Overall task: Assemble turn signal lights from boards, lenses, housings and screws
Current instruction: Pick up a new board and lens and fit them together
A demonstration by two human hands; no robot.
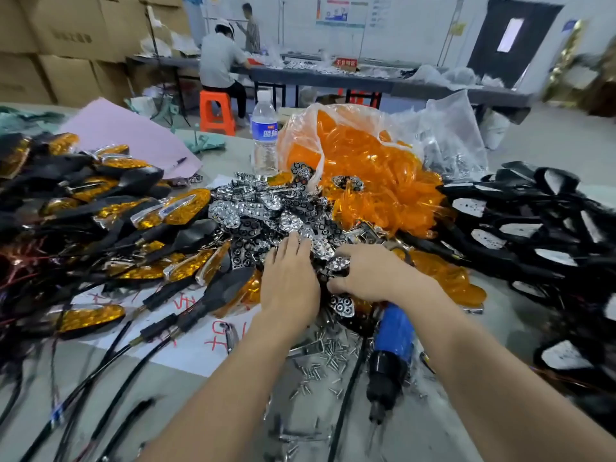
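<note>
Left hand [288,278] flat on reflector pile [266,208]; right hand [370,275] grips reflector [337,264] (chrome).

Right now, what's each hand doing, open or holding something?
Left hand: open, fingers flat on the reflector pile.
Right hand: gripping a chrome reflector.

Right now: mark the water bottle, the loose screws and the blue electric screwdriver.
water bottle [264,130]: head view, on its blue label.
loose screws [330,360]: head view, middle of the pile.
blue electric screwdriver [395,331]: head view, on its blue body.
</note>
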